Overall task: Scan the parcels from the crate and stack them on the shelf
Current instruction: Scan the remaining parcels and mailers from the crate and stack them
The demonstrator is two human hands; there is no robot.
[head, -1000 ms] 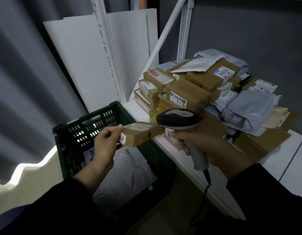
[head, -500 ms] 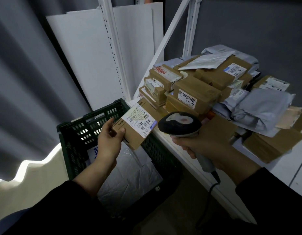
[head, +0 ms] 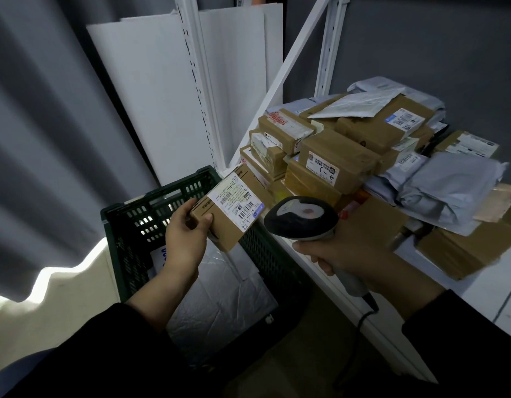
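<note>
My left hand (head: 185,239) grips a small brown cardboard parcel (head: 234,208) by its near corner, above the dark green crate (head: 128,225). The parcel's white barcode label faces up toward me. My right hand (head: 343,254) holds a black and grey handheld barcode scanner (head: 300,218) by its handle, its head just right of the parcel. A silver padded mailer (head: 219,300) lies in the crate. On the white shelf (head: 492,285) to the right sits a pile of brown boxes (head: 337,159) and grey poly bags (head: 446,188).
White shelf uprights (head: 196,81) and a diagonal brace rise behind the crate, with white boards (head: 150,104) leaning behind them. A grey curtain hangs at the left. The scanner's cable drops below my right wrist.
My left hand has turned the parcel from edge-on to label-up and raised it slightly. The scanner stays beside it, and the view has shifted a little.
</note>
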